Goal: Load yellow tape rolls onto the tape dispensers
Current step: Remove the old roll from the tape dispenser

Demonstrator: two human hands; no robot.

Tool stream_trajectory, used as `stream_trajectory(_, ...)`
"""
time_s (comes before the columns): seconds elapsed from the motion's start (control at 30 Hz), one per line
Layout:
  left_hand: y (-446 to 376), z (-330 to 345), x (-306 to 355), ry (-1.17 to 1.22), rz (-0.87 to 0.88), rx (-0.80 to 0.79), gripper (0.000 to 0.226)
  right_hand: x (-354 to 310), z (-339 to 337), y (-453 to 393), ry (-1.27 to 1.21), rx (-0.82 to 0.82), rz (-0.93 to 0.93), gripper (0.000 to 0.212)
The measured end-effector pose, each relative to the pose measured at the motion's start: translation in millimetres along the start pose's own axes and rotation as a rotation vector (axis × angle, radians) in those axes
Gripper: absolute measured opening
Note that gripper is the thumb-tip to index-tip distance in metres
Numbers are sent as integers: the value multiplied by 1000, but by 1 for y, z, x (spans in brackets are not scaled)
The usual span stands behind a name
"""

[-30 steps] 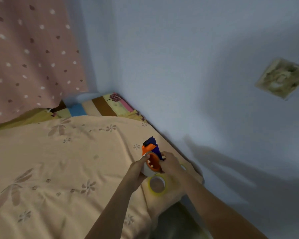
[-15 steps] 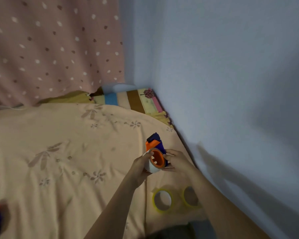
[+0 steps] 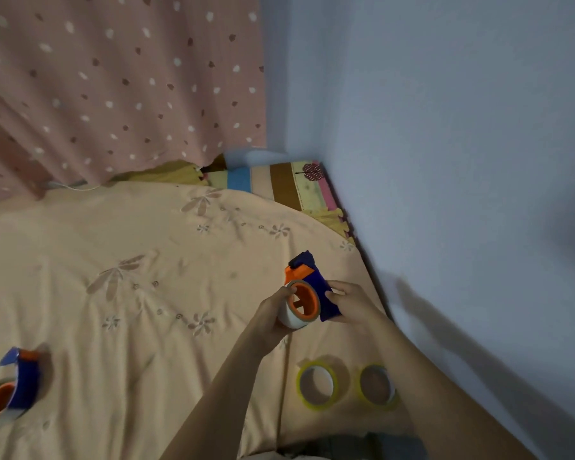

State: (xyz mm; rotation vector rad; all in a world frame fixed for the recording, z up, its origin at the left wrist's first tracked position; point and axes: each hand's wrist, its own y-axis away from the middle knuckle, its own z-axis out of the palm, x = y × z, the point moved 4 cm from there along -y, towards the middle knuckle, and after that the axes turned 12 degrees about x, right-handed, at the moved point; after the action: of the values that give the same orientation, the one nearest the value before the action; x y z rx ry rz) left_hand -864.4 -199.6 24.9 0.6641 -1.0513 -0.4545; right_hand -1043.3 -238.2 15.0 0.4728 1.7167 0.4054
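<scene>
I hold a blue and orange tape dispenser (image 3: 312, 287) above the bed. My right hand (image 3: 352, 303) grips its blue body from the right. My left hand (image 3: 273, 317) grips the pale tape roll (image 3: 289, 318) sitting on the dispenser's orange hub. Two yellow tape rolls lie flat on the bedspread below my hands, one (image 3: 317, 385) on the left and one (image 3: 377, 386) beside it on the right. A second blue and orange dispenser (image 3: 12, 388) with a roll on it lies at the far left.
A peach flowered bedspread (image 3: 140, 277) covers the bed. A striped pillow (image 3: 286, 185) lies in the far corner. A pink dotted curtain (image 3: 113, 81) hangs behind, and a pale blue wall (image 3: 462, 161) runs close along the right.
The view has swung left and down, bringing the second yellow roll and the far-left dispenser into sight. Both hands keep hold of the dispenser and its roll.
</scene>
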Motion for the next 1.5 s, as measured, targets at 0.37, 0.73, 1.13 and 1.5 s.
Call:
stream_trajectory(0.37,14,1,18,-10,109,-164,59,-33,29,28,347,203,-392,67)
stream_trajectory(0.73,8,-19,19,31,93,70,45,-23,61,36,239,-153,-258,74)
stream_trajectory(1.13,-9,-71,20,-47,224,430,32,-4,41,0,-182,7,74,58)
stream_trajectory(1.5,-29,-119,16,-70,194,571,36,69,62,-52,787,83,-22,99)
